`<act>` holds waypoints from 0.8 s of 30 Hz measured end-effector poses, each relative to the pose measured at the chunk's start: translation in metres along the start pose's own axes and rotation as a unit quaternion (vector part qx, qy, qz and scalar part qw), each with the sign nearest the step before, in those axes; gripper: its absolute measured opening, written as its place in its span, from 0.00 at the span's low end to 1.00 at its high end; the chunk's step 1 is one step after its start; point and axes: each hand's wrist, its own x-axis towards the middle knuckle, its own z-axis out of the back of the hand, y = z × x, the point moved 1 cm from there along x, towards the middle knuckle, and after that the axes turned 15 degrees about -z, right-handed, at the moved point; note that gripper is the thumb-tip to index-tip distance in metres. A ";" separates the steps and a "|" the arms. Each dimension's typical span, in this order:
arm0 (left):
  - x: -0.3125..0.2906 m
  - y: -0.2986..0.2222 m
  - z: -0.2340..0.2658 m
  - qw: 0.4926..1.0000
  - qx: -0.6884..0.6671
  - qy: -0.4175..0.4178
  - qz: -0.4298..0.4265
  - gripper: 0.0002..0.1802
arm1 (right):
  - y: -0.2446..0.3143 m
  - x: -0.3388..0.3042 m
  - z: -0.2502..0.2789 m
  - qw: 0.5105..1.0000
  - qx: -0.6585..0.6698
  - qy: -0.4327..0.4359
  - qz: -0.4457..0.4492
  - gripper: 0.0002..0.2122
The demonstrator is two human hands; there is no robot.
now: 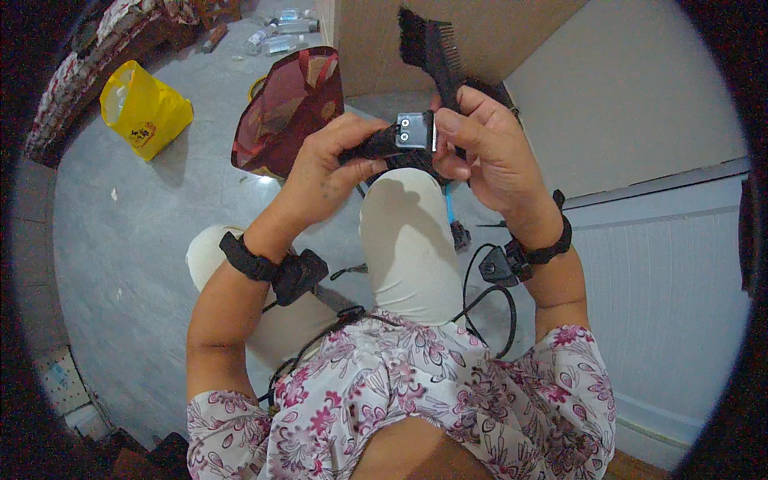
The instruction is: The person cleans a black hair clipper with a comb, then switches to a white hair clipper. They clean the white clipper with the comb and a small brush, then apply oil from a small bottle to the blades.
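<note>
Black hair clippers point(414, 130) with a shiny metal blade plate and two screws lie sideways above my raised knee. My left hand point(340, 152) is closed round their dark body, the blade end pointing right. My right hand point(496, 152) grips the handle of a black hair-dye brush point(438, 60), bristles on its left side and comb teeth on its right, tilted upward. The right thumb is close beside the clipper blade; whether it touches cannot be made out. Below the clippers, dark material on the knee is partly hidden by my hands.
A yellow bag point(144, 112) and a dark red bag point(292, 108) stand on the grey floor point(144, 240). Clear plastic bottles point(280, 36) lie behind them. A wooden panel point(376, 48) and a pale wall point(632, 96) rise ahead and right. Black cables point(508, 308) hang by my legs.
</note>
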 end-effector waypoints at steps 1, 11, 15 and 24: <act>0.000 0.000 0.001 1.000 0.007 0.006 0.003 0.20 | 0.001 0.000 -0.001 1.000 -0.009 -0.002 0.002 0.09; 0.000 0.001 -0.001 1.000 -0.007 -0.003 0.011 0.19 | 0.002 -0.001 0.001 0.999 -0.051 -0.016 0.003 0.09; -0.001 0.001 0.000 1.000 0.001 0.004 0.010 0.20 | 0.001 -0.002 0.002 0.998 -0.054 -0.015 0.001 0.09; -0.003 0.003 -0.002 1.000 0.004 0.003 0.016 0.20 | -0.001 -0.003 0.004 1.000 -0.002 0.024 -0.016 0.10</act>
